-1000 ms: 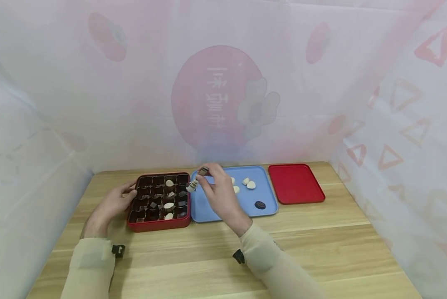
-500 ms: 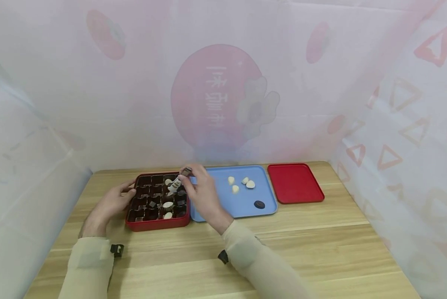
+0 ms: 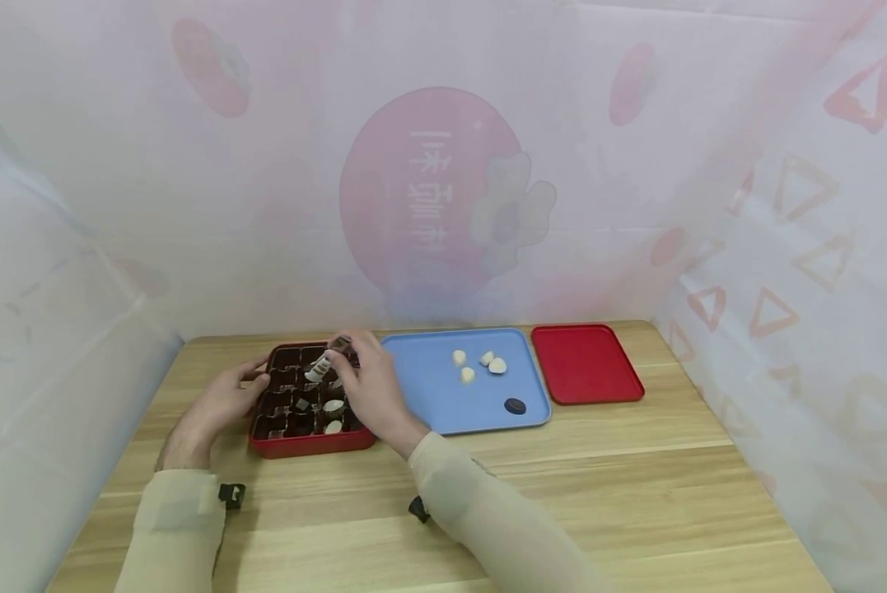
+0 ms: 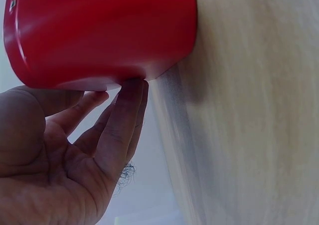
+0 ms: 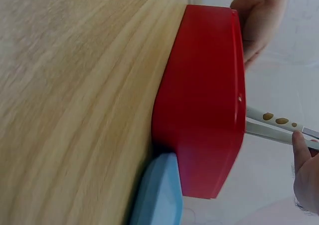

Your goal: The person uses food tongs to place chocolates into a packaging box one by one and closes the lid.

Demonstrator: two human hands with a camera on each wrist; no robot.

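My right hand (image 3: 375,394) grips metal tongs (image 5: 271,124) with oval holes along one arm. Their lower end (image 3: 318,368) reaches into the back middle of a red box (image 3: 313,446); whether they hold a piece there is hidden. Brown compartments fill the box. White pieces (image 3: 333,406) and a small dark square piece (image 3: 301,404), which look like chocolates, lie in some of them. My left hand (image 3: 224,403) touches the box's left side, its fingers nearly straight against the red wall (image 4: 104,35) in the left wrist view.
Beside the box lies a blue tray (image 3: 424,403), bearing several white pieces (image 3: 497,366) and a dark oval piece (image 3: 515,406). A red lid-like tray (image 3: 587,362) is farther right. A printed white sheet (image 3: 280,181) stands behind the wooden table (image 3: 487,486).
My right hand has moved left with the tongs, from the gap between blue tray and box to over the compartments. White pieces on the tray came into view. My left hand stays put.
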